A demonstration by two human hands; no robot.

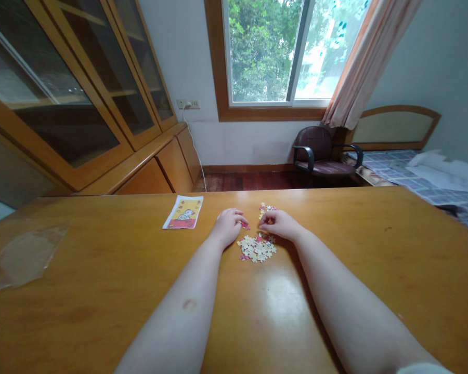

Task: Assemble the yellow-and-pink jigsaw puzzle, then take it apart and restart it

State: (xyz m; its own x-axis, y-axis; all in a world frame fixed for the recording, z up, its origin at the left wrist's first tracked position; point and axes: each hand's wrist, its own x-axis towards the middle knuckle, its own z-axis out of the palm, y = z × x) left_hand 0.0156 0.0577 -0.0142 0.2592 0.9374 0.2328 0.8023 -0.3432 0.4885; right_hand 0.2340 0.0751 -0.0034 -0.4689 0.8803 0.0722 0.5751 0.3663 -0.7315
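Jigsaw puzzle pieces [257, 249] lie in a loose pile on the table, most showing their pale backs, a few pink or yellow. Just beyond this pile my left hand [229, 226] has its fingers curled down on a pink puzzle piece [245, 226]. Across from it, my right hand [280, 224] is closed in a pinch, thumb against the fingers; whatever it holds is hidden. Several yellow and pink pieces [262, 210] lie behind the right fingertips. To the left sits a picture card [185, 213] with a white animal on yellow and pink.
A clear plastic bag [21, 257] lies flat on the left of the wooden table [374, 249]. Past the far edge are a glass-fronted cabinet [148, 179], a plugged-in white cord [197, 148], a dark red armchair [315, 148] and a bed [405, 169] at right.
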